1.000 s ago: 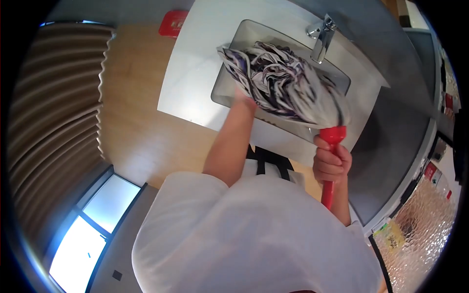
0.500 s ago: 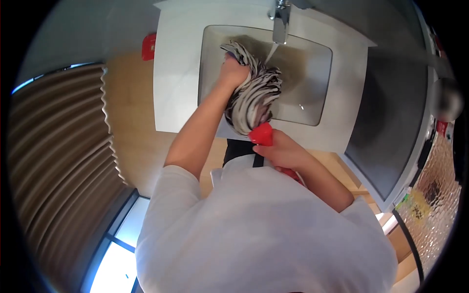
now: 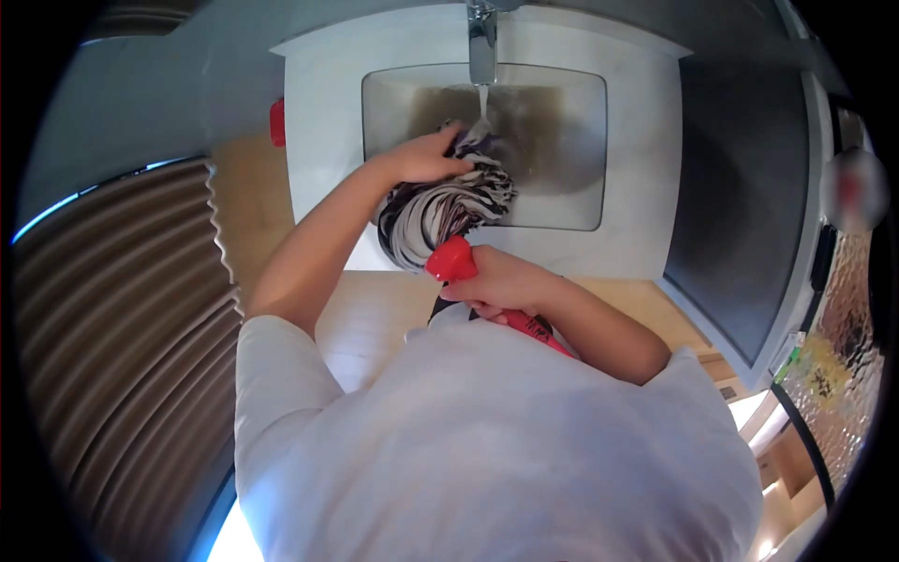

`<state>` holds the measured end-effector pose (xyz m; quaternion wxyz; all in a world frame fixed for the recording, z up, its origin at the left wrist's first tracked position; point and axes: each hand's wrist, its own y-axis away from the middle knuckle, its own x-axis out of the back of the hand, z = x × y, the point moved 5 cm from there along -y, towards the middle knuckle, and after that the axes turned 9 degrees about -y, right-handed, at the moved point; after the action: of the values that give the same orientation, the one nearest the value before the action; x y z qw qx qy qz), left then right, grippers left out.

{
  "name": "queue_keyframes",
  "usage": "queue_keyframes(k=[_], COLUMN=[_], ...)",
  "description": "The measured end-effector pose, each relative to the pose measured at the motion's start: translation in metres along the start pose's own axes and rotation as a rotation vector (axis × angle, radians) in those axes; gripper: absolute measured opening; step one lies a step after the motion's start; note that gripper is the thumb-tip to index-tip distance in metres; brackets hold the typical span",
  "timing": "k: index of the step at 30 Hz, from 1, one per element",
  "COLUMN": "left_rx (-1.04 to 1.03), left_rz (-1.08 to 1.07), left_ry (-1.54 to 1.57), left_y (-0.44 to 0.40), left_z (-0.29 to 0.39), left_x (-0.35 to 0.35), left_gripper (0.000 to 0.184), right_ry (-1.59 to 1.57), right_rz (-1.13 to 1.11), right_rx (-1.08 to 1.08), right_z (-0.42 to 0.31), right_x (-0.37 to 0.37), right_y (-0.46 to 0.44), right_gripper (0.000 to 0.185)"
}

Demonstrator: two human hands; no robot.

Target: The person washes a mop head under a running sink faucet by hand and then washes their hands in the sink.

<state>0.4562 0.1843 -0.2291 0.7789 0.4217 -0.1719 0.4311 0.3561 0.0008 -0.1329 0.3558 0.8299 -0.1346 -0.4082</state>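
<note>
My right hand (image 3: pixel 496 281) is wrapped round the red handle (image 3: pixel 451 259) of a mop, just in front of the counter edge. The grey and black striped mop head (image 3: pixel 431 211) lies over the front left of the sink (image 3: pixel 562 206). My left hand (image 3: pixel 429 157) grips the far end of the mop strands, its fingers bent round them. Water runs from the chrome faucet (image 3: pixel 482 47) onto the strands beside my left fingers. Brownish water (image 3: pixel 538 131) shows in the basin.
The white counter (image 3: pixel 637 159) surrounds the sink. A red object (image 3: pixel 277 123) is at its left side. To the right stands a dark grey panel (image 3: pixel 740 206), and a brown corrugated surface (image 3: pixel 140 347) is at the left.
The mop head has come down from over the sink to its front left, with the handle swung toward my body. Water now falls on the strands, and my left hand has moved nearer the faucet.
</note>
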Motion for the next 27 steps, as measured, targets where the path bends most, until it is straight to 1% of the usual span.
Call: queue_keyframes(k=[1,2,3,4,5,6,7,8,9,10,11,12,13,14,15,17,19,21,23,24,26,27], left_rx=[-0.003,0.179,0.22,0.269,0.174,0.126,0.132,0.095,0.051,-0.047,-0.066,-0.087,0.028,0.191,0.114,0.21,0.347,0.461,0.327,0.438,0.399,0.409], left_rz=[-0.002,-0.07,-0.074,-0.069,0.0,0.112,0.116,0.349,0.588,0.674,0.714,0.754,0.874,0.919,1.024,0.933,0.75,0.874,0.758,0.628,0.34,0.245], left_ry=[-0.005,0.351,0.634,0.916,1.121,1.402,1.395,1.513,1.617,1.625,1.629,1.633,1.763,1.725,1.611,1.386,1.183,0.741,0.646,0.731,1.123,1.53], left_y=[0.004,0.013,0.02,0.028,0.033,0.036,0.033,0.031,0.032,0.043,0.049,0.054,0.06,0.06,0.063,0.065,0.062,0.081,0.088,0.09,0.089,0.081], left_z=[-0.009,-0.02,-0.029,-0.038,-0.049,-0.066,-0.086,-0.11,-0.123,-0.105,-0.078,-0.05,-0.033,-0.04,-0.032,-0.029,-0.072,-0.055,-0.037,-0.037,-0.006,0.017], left_x=[0.008,0.017,0.019,0.021,0.017,0.003,-0.023,-0.045,-0.05,-0.06,-0.058,-0.055,-0.058,-0.077,-0.08,-0.092,-0.136,-0.116,-0.103,-0.114,-0.126,-0.135], left_gripper=[0.076,0.075,0.073,0.072,0.071,0.06,0.06,0.057,0.054,0.049,0.047,0.045,0.044,0.042,0.039,0.038,0.034,0.023,0.015,0.012,0.018,0.023], right_ry=[-0.162,-0.323,-0.324,-0.491,-0.66,-0.734,-0.735,-0.93,-1.119,-1.216,-1.214,-1.248,-1.282,-1.323,-1.321,-1.346,-1.381,-1.481,-1.529,-1.58,-1.643,-1.643], right_rz=[-0.071,-0.144,-0.146,-0.238,-0.334,-0.406,-0.415,-0.69,-0.969,-1.171,-1.177,-1.301,-1.425,-1.462,-1.463,-1.545,-1.556,-1.591,-1.58,-1.596,-1.621,-1.622], right_rx=[-0.044,-0.091,-0.09,-0.088,-0.088,-0.072,-0.071,-0.069,-0.066,-0.053,-0.053,-0.033,-0.015,-0.029,-0.038,-0.032,-0.058,-0.011,-0.001,0.0,-0.007,-0.007], right_z=[-0.008,-0.011,-0.012,-0.014,-0.016,-0.017,-0.015,-0.017,-0.022,-0.025,-0.03,-0.039,-0.046,-0.052,-0.055,-0.062,-0.065,-0.07,-0.07,-0.07,-0.07,-0.07], right_x=[0.002,0.002,0.007,0.007,0.007,0.007,0.01,0.006,0.003,0.0,-0.001,-0.003,-0.004,-0.005,-0.005,-0.003,-0.004,-0.003,-0.004,-0.004,-0.003,-0.006], right_y=[0.009,0.016,0.018,0.021,0.024,0.027,0.024,0.025,0.025,0.024,0.021,0.025,0.03,0.031,0.029,0.028,0.026,0.023,0.021,0.02,0.019,0.019], right_gripper=[0.016,0.017,0.017,0.017,0.017,0.015,0.015,0.014,0.014,0.019,0.019,0.023,0.026,0.029,0.029,0.03,0.03,0.028,0.027,0.027,0.028,0.028])
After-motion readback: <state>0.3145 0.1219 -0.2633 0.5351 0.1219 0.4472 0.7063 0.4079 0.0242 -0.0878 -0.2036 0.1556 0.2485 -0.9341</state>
